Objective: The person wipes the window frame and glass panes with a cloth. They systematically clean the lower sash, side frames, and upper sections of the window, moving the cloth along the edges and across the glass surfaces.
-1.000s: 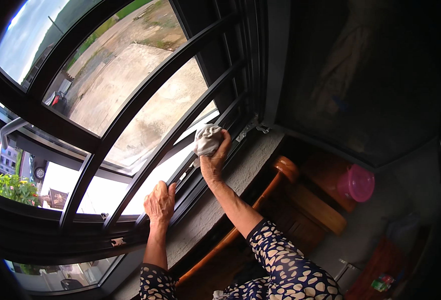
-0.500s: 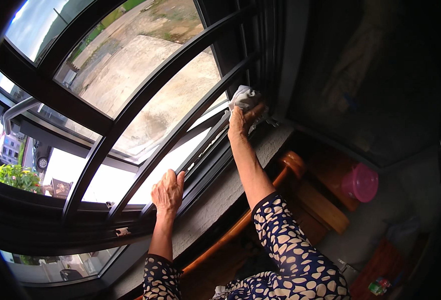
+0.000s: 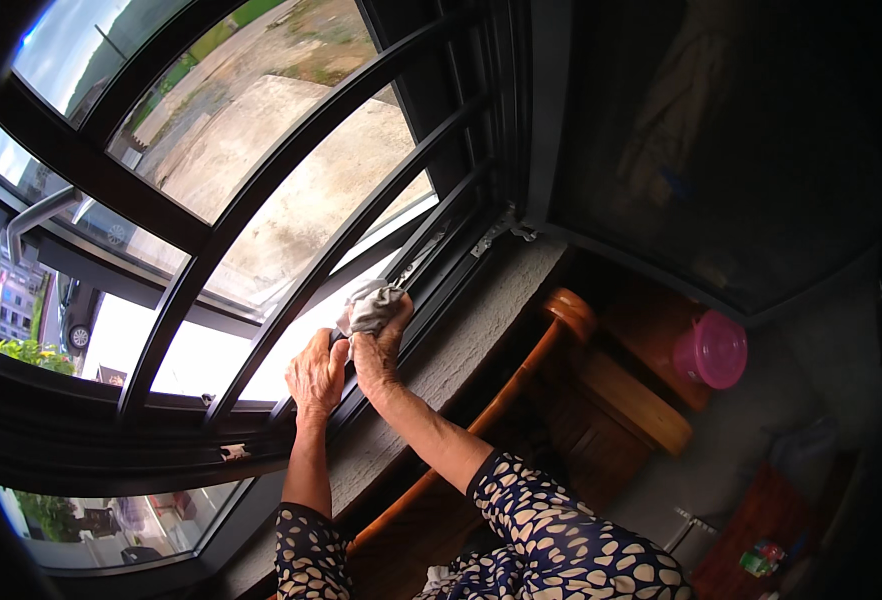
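My right hand (image 3: pixel 381 352) is closed round a crumpled grey-white cloth (image 3: pixel 374 306). It presses the cloth against the lowest dark bar of the window frame. Close beside it on the left, my left hand (image 3: pixel 318 376) grips a dark window bar (image 3: pixel 280 404), fingers wrapped over it. The dark window frame (image 3: pixel 451 300) runs diagonally below both hands, with a metal fitting (image 3: pixel 506 228) near its far corner. Part of the bar is hidden behind the hands and cloth.
A rough grey sill (image 3: pixel 481 335) lies along the frame. Below stands a wooden bench (image 3: pixel 566 310) with a pink lidded bucket (image 3: pixel 713 350) near it. A dark screen panel (image 3: pixel 701 180) swings out at right. An outer pane with a grey handle (image 3: pixel 36 218) stands beyond the bars.
My right hand has drawn the cloth from the far corner of the frame down toward my left hand. The left hand stays on the bar. The view has shifted slightly.
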`<state>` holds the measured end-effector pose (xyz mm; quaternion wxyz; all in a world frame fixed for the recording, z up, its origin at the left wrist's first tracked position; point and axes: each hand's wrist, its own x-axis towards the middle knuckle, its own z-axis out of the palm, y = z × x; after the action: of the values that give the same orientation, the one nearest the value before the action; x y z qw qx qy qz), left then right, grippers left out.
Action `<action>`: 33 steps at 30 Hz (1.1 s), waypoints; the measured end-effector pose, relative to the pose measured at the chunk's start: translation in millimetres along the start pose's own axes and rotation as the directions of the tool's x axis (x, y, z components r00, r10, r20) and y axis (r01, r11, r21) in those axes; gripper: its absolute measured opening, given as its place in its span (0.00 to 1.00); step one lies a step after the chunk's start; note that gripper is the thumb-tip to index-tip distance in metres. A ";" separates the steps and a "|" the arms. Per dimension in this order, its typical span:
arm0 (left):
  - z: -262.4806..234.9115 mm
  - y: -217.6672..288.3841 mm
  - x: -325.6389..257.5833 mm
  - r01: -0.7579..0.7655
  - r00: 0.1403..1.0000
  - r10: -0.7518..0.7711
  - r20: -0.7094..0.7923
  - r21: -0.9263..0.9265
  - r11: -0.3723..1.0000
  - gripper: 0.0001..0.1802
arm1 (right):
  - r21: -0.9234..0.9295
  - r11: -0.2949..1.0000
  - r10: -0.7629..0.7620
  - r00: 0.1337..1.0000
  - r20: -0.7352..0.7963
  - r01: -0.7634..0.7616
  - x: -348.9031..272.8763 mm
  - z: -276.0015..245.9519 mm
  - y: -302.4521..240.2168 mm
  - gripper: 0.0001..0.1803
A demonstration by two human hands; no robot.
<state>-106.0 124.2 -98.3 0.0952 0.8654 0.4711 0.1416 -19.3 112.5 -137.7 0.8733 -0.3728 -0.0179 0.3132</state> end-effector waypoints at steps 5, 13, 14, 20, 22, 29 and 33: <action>-8.5 15.8 -1.7 0.075 0.997 -0.076 0.003 0.165 0.983 0.26 | -0.146 0.980 -0.145 0.989 -0.037 0.138 67.9 2.3 -54.9 0.33; -7.9 21.9 3.0 0.061 0.998 -0.067 0.017 0.223 0.973 0.20 | -0.475 0.824 -0.431 0.886 -0.172 0.309 237.0 -48.0 -59.7 0.37; -6.0 17.0 -0.6 0.078 0.996 -0.084 0.019 0.227 0.971 0.20 | -0.483 0.837 -0.391 0.899 -0.197 0.258 235.7 -40.6 -71.4 0.37; -6.9 19.0 2.9 0.033 0.998 -0.042 0.036 0.218 0.975 0.21 | -0.616 0.732 -0.462 0.876 -0.137 0.290 209.9 -32.3 -72.8 0.43; -9.5 22.4 4.3 0.066 0.994 -0.081 0.070 0.190 0.980 0.17 | -0.546 0.775 -0.454 0.881 -0.131 0.318 179.7 -23.5 -59.7 0.42; 7.2 6.9 -56.1 -0.187 0.929 0.216 -0.300 0.120 0.975 0.30 | -0.374 0.911 -0.184 0.983 0.002 0.171 63.0 -2.9 -21.7 0.39; 9.7 -6.2 -114.8 -0.173 0.891 0.197 -0.409 0.094 0.980 0.27 | -0.220 0.974 -0.060 0.998 -0.015 0.055 16.6 5.3 2.5 0.41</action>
<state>-166.9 30.5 -127.1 -0.0452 0.8585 0.3997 0.3181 -8.7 126.5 -138.9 0.8355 -0.4697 -0.0538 0.2800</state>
